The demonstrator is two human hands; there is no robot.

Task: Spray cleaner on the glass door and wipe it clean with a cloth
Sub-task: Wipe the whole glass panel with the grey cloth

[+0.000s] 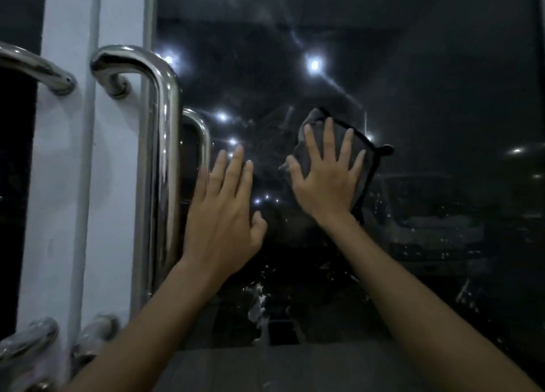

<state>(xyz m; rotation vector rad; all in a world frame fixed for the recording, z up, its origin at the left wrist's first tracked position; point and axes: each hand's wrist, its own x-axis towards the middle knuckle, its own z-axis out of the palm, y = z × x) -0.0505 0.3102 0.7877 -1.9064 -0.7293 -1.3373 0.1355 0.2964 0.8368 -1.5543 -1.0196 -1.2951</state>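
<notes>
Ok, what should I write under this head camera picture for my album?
Right hand presses a grey cloth flat on the dark glass door; left hand rests beside the steel handle.

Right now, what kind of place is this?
Probably a building's entrance at night: a dark glass door with a long steel pull handle on a white frame, and ceiling lights reflected in it.

Cloth [365, 156] on glass door [442, 97], under right hand [324, 182]; handle [165, 156] left.
</notes>
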